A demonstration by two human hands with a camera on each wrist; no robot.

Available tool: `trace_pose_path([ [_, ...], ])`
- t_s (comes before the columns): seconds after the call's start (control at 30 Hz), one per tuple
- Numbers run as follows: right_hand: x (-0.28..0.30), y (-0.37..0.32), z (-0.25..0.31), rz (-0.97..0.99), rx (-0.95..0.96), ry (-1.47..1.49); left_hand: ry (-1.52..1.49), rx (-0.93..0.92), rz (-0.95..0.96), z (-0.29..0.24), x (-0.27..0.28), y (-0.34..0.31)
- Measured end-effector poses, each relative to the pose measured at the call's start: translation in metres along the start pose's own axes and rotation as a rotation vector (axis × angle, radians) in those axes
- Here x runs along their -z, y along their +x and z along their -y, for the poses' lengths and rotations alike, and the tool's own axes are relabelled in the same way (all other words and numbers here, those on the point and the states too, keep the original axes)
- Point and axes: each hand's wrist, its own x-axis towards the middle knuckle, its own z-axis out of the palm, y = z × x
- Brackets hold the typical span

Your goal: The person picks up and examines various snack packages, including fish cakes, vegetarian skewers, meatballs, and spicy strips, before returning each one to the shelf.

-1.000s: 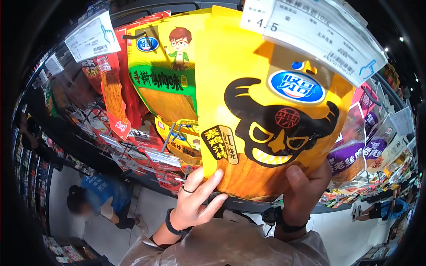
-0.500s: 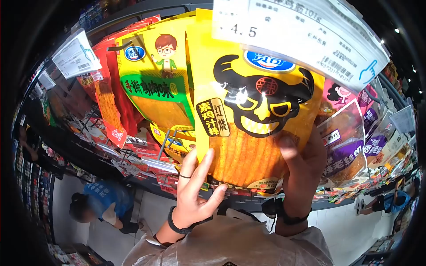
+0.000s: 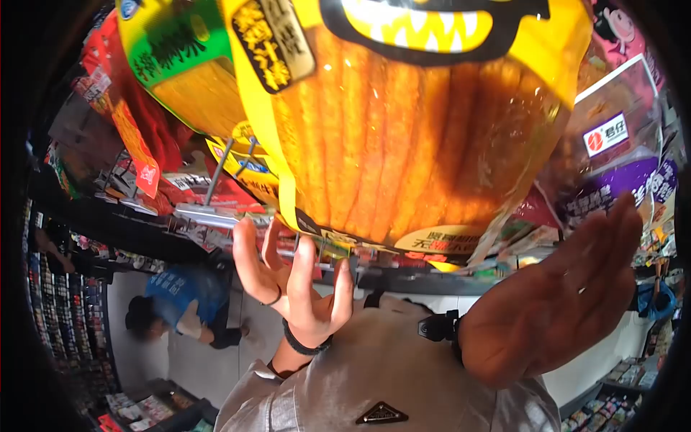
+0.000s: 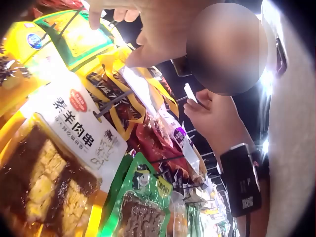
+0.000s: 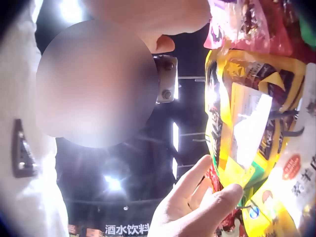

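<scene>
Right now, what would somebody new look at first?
Probably the big yellow bag, with its toothy grin and orange sticks, filling the top middle of the head view. Next, the left hand, fingers bent, near its lower left edge, and the right hand, spread out at the lower right. A person in blue shows at the lower left too.

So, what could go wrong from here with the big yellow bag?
Neither the left hand nor the right hand visibly grips the big yellow bag, so it may swing into the purple-labelled bag beside it. The left hand's fingers, near a metal hook, could catch on it.
</scene>
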Motion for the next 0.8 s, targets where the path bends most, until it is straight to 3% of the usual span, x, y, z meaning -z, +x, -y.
trace_pose_path([
  [0.13, 0.065, -0.007, -0.002, 0.113, -0.024, -0.087, -0.065, 0.055, 0.007, 0.012, 0.013, -0.034],
  [0.23, 0.105, -0.004, -0.003, 0.1, -0.008, -0.973, -0.044, 0.15, 0.059, 0.021, 0.021, -0.059],
  [0.3, 0.106, -0.003, -0.01, 0.103, 0.169, -1.434, -0.018, 0.159, 0.099, 0.028, 0.029, -0.066],
  [0.33, 0.128, -0.004, -0.024, -0.011, 0.15, -1.138, -0.01, 0.167, 0.076, 0.027, 0.03, -0.065],
  [0.37, 0.157, 0.006, -0.019, 0.355, 0.3, -1.555, -0.011, 0.175, 0.05, 0.026, 0.031, -0.066],
  [0.43, 0.147, 0.001, -0.018, 0.292, 0.124, -1.549, -0.101, 0.263, -0.026, 0.025, 0.032, -0.07],
  [0.5, 0.164, -0.004, -0.027, 0.042, -0.037, -0.951, -0.18, 0.31, -0.055, 0.021, 0.031, -0.075],
  [0.53, 0.174, 0.004, -0.024, 0.308, 0.195, -1.32, -0.216, 0.328, -0.034, 0.015, 0.03, -0.079],
  [0.57, 0.176, 0.002, -0.024, 0.327, 0.189, -1.3, -0.258, 0.346, -0.015, 0.011, 0.031, -0.081],
  [0.63, 0.162, 0.004, -0.025, -0.121, -0.375, -0.633, -0.313, 0.261, 0.041, 0.006, 0.034, -0.085],
  [0.67, 0.151, 0.005, -0.025, -0.136, -0.327, -0.737, -0.338, 0.248, 0.075, 0.003, 0.037, -0.089],
  [0.7, 0.178, 0.005, -0.039, 0.005, -0.27, -0.82, -0.344, 0.249, 0.096, 0.001, 0.039, -0.097],
  [0.8, 0.117, -0.003, -0.016, -0.198, -0.489, -0.716, -0.366, 0.321, 0.16, -0.004, 0.044, -0.119],
])
